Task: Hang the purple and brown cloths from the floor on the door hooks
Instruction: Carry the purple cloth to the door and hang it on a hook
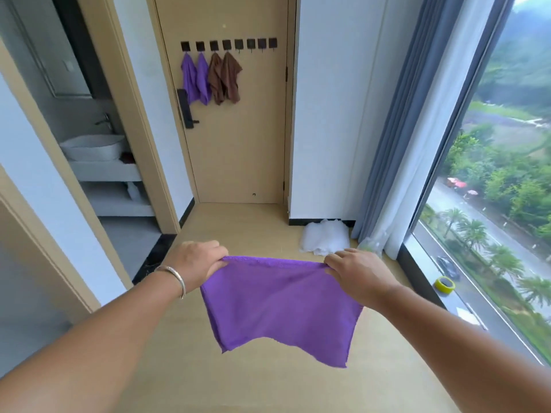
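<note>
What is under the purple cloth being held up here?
Below the purple cloth, stretched between left hand and right hand, only bare wooden floor shows around it; the patch directly behind it is covered.

Hotel-type room: keypad-lock door at 12 o'clock, bathroom basin at 10, high-floor window at 2.

Both arms reach forward, bare. The left hand and right hand each pinch a top corner of the purple cloth, fingers closed, knuckles up, stretching its upper edge between them.
</note>
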